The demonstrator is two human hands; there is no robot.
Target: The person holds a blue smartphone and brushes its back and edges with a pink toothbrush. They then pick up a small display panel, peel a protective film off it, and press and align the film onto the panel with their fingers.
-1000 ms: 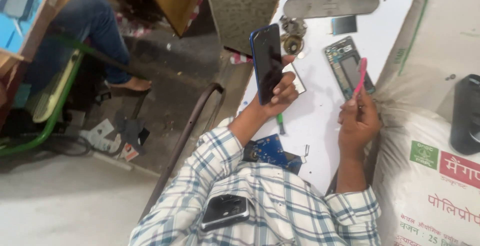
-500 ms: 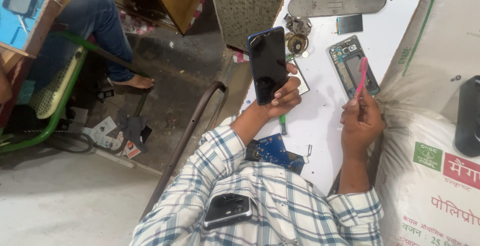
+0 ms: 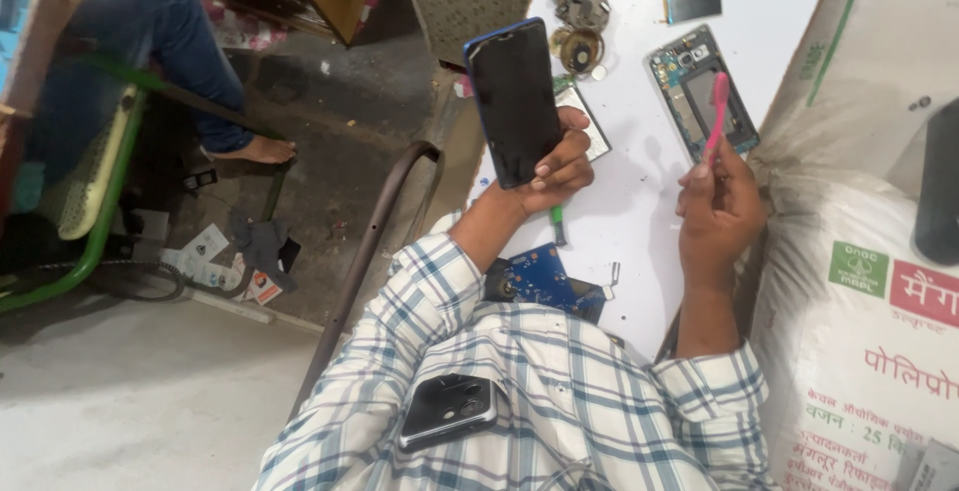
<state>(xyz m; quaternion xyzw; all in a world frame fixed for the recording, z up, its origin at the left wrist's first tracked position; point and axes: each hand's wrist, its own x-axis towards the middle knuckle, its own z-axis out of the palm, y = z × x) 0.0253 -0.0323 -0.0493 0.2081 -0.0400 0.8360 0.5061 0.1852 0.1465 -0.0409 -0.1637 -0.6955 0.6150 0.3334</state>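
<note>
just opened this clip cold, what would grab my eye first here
The dark phone with a blue edge, held up screen-out in the left hand near the top centre. To its right, the right hand grips a pink tool over the white worktop, where an opened phone frame lies with its insides showing. Lower down, a second black phone rests on the plaid shirt.
</note>
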